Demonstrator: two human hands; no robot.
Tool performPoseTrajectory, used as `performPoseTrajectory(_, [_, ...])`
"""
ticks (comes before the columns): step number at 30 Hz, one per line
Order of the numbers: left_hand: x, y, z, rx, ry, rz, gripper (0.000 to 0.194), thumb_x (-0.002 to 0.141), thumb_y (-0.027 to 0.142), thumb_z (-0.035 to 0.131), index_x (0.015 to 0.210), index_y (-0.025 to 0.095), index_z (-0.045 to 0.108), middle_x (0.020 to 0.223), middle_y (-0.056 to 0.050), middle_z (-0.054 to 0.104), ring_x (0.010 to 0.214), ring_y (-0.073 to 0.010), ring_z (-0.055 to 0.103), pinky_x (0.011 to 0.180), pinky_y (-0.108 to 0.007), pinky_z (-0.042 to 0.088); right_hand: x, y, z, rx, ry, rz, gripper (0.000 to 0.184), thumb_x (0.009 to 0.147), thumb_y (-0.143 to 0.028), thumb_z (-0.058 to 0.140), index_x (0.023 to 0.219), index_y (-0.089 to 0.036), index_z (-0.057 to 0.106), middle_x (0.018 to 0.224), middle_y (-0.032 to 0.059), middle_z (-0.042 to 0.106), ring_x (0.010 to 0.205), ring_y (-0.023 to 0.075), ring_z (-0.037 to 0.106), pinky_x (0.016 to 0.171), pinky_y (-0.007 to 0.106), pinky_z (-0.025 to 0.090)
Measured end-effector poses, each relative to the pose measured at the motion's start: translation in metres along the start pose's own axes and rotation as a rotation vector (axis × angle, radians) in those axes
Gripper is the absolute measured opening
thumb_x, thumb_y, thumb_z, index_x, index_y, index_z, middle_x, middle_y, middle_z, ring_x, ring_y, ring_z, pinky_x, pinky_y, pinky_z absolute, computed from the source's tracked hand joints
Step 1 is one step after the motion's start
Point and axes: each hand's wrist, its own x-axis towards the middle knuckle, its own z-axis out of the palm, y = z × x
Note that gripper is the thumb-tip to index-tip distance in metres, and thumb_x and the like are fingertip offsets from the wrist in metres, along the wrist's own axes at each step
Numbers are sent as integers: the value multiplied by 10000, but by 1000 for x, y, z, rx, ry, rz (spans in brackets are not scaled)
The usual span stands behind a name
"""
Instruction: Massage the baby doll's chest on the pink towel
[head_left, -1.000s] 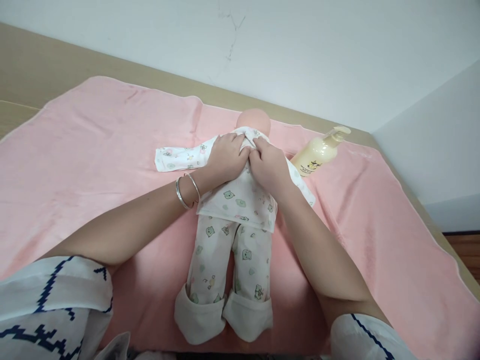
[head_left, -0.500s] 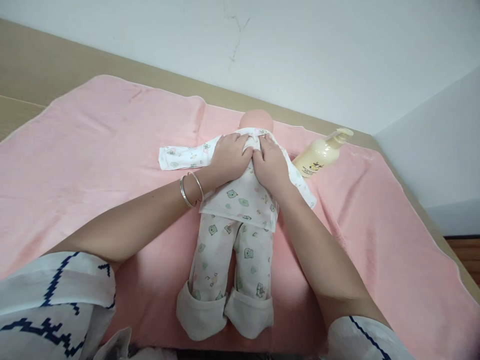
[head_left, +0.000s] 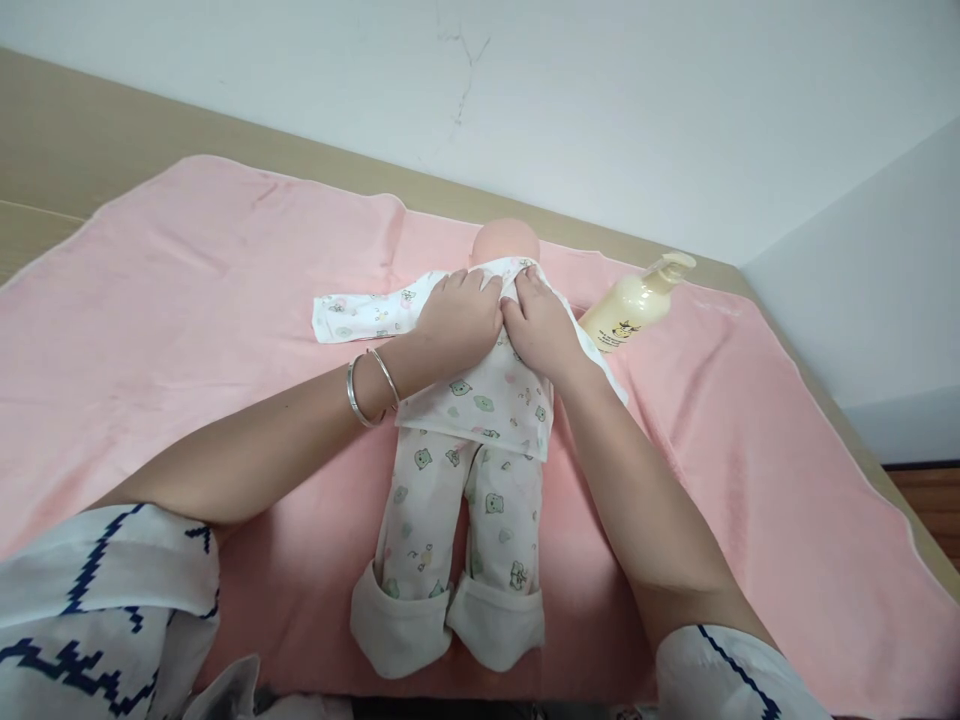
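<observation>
A baby doll (head_left: 507, 238) lies on its back on a pink towel (head_left: 187, 300), dressed in a white printed top (head_left: 487, 400) and matching trousers (head_left: 457, 520) with turned-up cuffs. My left hand (head_left: 457, 322), with two silver bangles on its wrist, rests on the doll's chest with fingers curled into the top's neckline. My right hand (head_left: 541, 330) presses beside it, fingers pinching the same neckline fabric just under the doll's chin. One empty sleeve of the top stretches out to the left on the towel.
A cream pump bottle (head_left: 637, 302) lies on the towel just right of the doll's shoulder. The towel covers a wooden surface (head_left: 67, 150) set against a white wall. The surface's right edge drops toward a wooden floor.
Both hands stay on the doll's chest and have crept slightly up toward the neckline; the fabric there has bunched a little. Nothing else has moved.
</observation>
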Motion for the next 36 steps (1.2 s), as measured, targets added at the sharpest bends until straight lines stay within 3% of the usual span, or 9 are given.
performPoseTrajectory(3, [0, 3, -4, -10, -19, -2, 420, 1056, 166, 310, 1231, 93, 685, 1226, -199, 737, 1150, -333, 683, 1040, -472, 526, 0, 3, -5, 7, -4, -39, 590, 1027, -354, 364, 1505, -58, 544, 1692, 240, 499, 1640, 375, 415, 1363, 601, 336])
performPoseTrajectory(7, [4, 2, -6, -34, -48, -32, 400, 1049, 197, 332, 1188, 110, 697, 1176, -180, 759, 1104, -331, 705, 1023, -480, 540, -3, 2, -13, 28, -51, -43, 427, 1035, -407, 380, 1286, -160, 622, 1406, 224, 717, 1308, 393, 669, 1145, 602, 527])
performPoseTrajectory(17, [9, -9, 1, -147, -38, -129, 492, 1012, 263, 351, 1357, 104, 665, 1313, -190, 731, 1247, -350, 673, 1128, -513, 525, -16, -23, -20, -168, -83, -14, 441, 1035, -273, 340, 1299, -85, 639, 1283, 258, 733, 1222, 397, 660, 1080, 564, 539])
performPoseTrajectory(23, [9, -8, 0, -160, -38, -161, 510, 1006, 279, 360, 1380, 91, 650, 1359, -206, 713, 1270, -369, 664, 1154, -536, 515, -14, -21, -15, -89, -7, -52, 340, 993, -220, 361, 1153, -164, 656, 1179, 199, 760, 1154, 337, 682, 1079, 499, 546])
performPoseTrajectory(27, [10, -8, -1, -152, -56, -173, 471, 1006, 290, 374, 1297, 90, 685, 1348, -207, 717, 1269, -365, 665, 1161, -519, 516, -5, -9, -11, 22, -7, -46, 377, 1003, -275, 354, 1205, -175, 656, 1346, 191, 740, 1287, 330, 666, 1165, 531, 514])
performPoseTrajectory(31, [9, -6, -3, -106, -56, -149, 427, 1010, 272, 361, 1198, 101, 704, 1271, -205, 731, 1215, -354, 670, 1126, -510, 525, -1, -1, -8, 56, -16, -29, 560, 1013, -317, 375, 1477, -70, 569, 1709, 223, 483, 1649, 341, 399, 1378, 547, 315])
performPoseTrajectory(33, [6, -4, -3, -80, -42, -116, 402, 1008, 245, 354, 1161, 113, 702, 1227, -207, 730, 1172, -352, 665, 1091, -514, 528, 1, 1, -7, 58, -33, 1, 641, 1014, -338, 386, 1558, -19, 499, 1780, 232, 364, 1705, 341, 300, 1417, 524, 247])
performPoseTrajectory(36, [2, 0, -2, -76, -8, -51, 366, 998, 198, 361, 1124, 155, 702, 1156, -183, 723, 1103, -333, 652, 1047, -505, 526, 1, 2, -7, 39, -34, 0, 647, 1016, -350, 387, 1573, -39, 489, 1772, 219, 386, 1684, 358, 342, 1398, 564, 284])
